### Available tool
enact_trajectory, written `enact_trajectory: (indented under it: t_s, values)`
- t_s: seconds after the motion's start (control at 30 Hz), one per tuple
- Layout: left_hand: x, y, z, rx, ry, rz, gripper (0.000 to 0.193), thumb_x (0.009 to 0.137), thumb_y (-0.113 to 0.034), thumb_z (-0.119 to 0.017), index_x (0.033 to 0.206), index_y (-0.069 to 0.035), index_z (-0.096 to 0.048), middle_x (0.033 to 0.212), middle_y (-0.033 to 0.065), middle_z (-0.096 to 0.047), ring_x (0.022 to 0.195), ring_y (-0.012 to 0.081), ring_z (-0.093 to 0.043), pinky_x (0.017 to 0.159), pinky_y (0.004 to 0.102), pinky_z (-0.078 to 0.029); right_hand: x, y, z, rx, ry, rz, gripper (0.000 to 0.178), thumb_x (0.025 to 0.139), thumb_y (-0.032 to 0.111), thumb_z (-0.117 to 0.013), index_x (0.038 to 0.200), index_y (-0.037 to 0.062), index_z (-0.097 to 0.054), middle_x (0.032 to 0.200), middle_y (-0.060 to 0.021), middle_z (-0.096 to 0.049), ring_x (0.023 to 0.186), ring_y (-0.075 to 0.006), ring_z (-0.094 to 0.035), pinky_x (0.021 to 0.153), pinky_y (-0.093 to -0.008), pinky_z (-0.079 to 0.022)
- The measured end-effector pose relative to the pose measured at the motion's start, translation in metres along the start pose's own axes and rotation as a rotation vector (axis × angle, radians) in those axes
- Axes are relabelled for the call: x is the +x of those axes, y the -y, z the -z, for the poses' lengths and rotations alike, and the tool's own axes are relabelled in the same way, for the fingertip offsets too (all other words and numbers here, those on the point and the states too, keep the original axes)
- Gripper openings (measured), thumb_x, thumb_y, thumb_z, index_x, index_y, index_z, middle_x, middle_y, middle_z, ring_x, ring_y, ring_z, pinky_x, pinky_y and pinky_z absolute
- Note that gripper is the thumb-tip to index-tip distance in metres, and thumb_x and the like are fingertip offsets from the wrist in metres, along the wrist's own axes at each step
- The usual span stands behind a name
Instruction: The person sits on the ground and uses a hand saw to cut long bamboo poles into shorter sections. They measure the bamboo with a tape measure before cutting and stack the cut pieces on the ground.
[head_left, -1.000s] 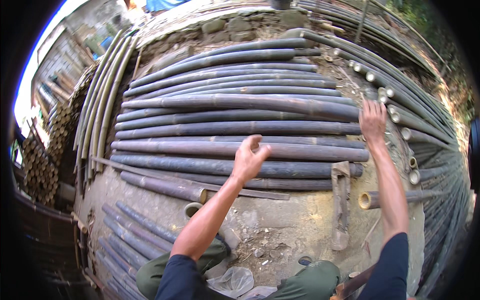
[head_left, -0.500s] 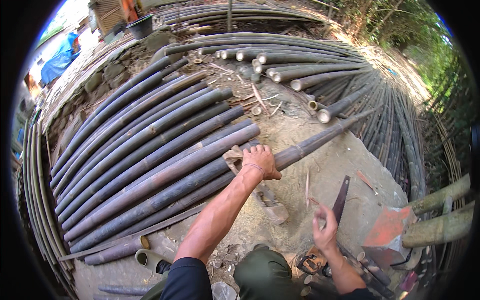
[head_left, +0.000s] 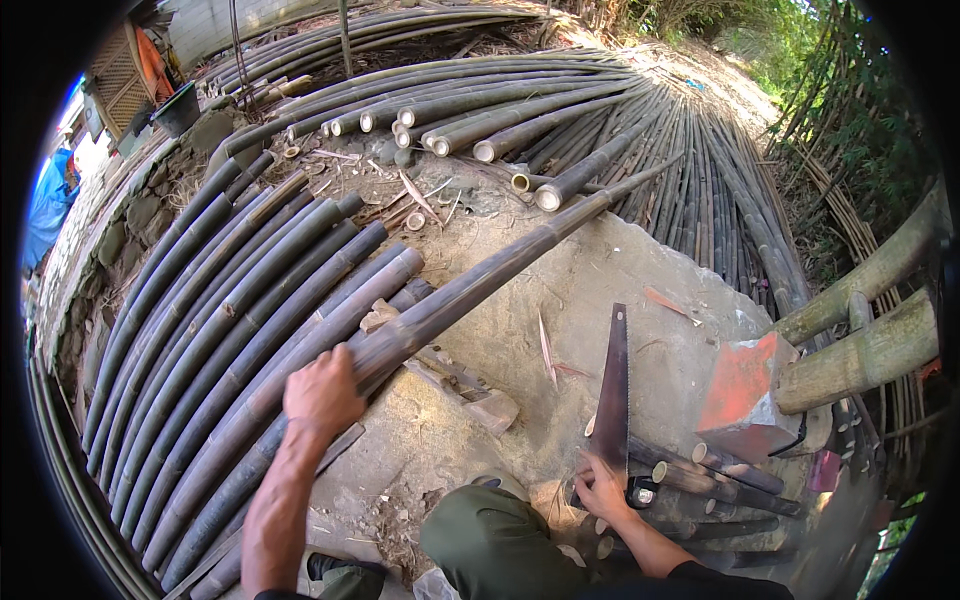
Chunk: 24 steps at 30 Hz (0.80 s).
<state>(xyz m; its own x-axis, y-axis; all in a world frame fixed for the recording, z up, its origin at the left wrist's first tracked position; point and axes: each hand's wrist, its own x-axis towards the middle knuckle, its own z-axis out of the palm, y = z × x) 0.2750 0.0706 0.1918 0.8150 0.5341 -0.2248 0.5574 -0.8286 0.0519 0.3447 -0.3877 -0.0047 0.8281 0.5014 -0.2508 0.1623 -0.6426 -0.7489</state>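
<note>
My left hand (head_left: 325,390) is closed round the thick near part of a long dark bamboo pole (head_left: 500,265). This pole slants away to the upper right, lying across a rough wooden support (head_left: 480,400) on the ground. The part of the pole beyond my hand is hard to make out among the other poles. At the lower right, the fingers of my right hand (head_left: 603,488) are closed at the base of a hand saw (head_left: 610,385), its dark toothed blade pointing up. My fingers largely hide the saw's handle.
Cut bamboo poles (head_left: 240,300) lie side by side at the left. Longer poles (head_left: 480,110) are stacked at the back. Short bamboo pieces (head_left: 715,480) lie by my right hand. A red-and-grey block (head_left: 745,395) stands at the right beside thick bamboo stems (head_left: 850,360).
My left hand has shifted down-left along the pole, away from the wooden support. My right hand has come down onto the saw, whose blade now stands more upright. The view has turned right.
</note>
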Motion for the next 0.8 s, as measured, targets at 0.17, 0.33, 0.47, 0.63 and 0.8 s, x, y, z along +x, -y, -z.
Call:
enact_trajectory:
  t_s: [0.17,0.33,0.47,0.63,0.8]
  values:
    - [-0.149,0.128,0.038,0.195,-0.265,0.142,0.067,0.057,-0.011,-0.076,0.120,-0.005,-0.055,0.103,0.0157,-0.065,0.100,0.0353,-0.064,0.088,0.0445,-0.050,0.078,0.072,-0.006,0.144,-0.041,0.251,0.067,0.084,0.007,-0.068,0.145,0.0057,-0.040,0.114,-0.0152,-0.058,0.083,-0.0221,-0.067,0.074,-0.0364,-0.056]
    - [-0.287,0.236,0.031,0.322,-0.475,0.315,0.068,0.055,-0.006,-0.076,0.120,-0.004,-0.056,0.110,0.0179,-0.063,0.108,0.0387,-0.059,0.096,0.0462,-0.046,0.142,0.147,-0.034,0.078,-0.187,0.534,0.084,0.078,0.007,-0.072,0.151,0.0054,-0.029,0.128,-0.0207,-0.047,0.108,-0.0308,-0.057,0.092,-0.0427,-0.052]
    - [-0.316,0.232,-0.023,0.240,-0.386,0.293,0.071,0.051,-0.009,-0.079,0.118,-0.003,-0.057,0.110,0.0179,-0.064,0.107,0.0381,-0.059,0.096,0.0451,-0.046,0.154,0.173,-0.049,-0.215,-0.285,0.720,0.093,0.074,0.009,-0.076,0.153,0.0067,-0.027,0.138,-0.0211,-0.038,0.127,-0.0365,-0.041,0.110,-0.0464,-0.039]
    - [-0.351,0.213,-0.121,0.066,-0.257,0.338,0.068,0.051,-0.014,-0.078,0.116,-0.006,-0.058,0.100,0.0136,-0.063,0.097,0.0354,-0.061,0.089,0.0428,-0.049,0.179,0.179,-0.097,-0.579,-0.173,1.059,0.078,0.081,0.005,-0.061,0.153,0.0117,-0.032,0.143,-0.0185,-0.037,0.136,-0.0388,-0.035,0.116,-0.0520,-0.029]
    - [-0.402,0.236,-0.190,-0.059,-0.155,0.411,0.065,0.050,-0.014,-0.078,0.112,-0.007,-0.060,0.102,0.0134,-0.064,0.100,0.0347,-0.059,0.091,0.0432,-0.047,0.206,0.171,-0.141,-0.611,0.046,1.256,0.050,0.080,0.004,-0.058,0.130,0.0058,-0.054,0.123,-0.0152,-0.056,0.122,-0.0352,-0.050,0.111,-0.0513,-0.033]
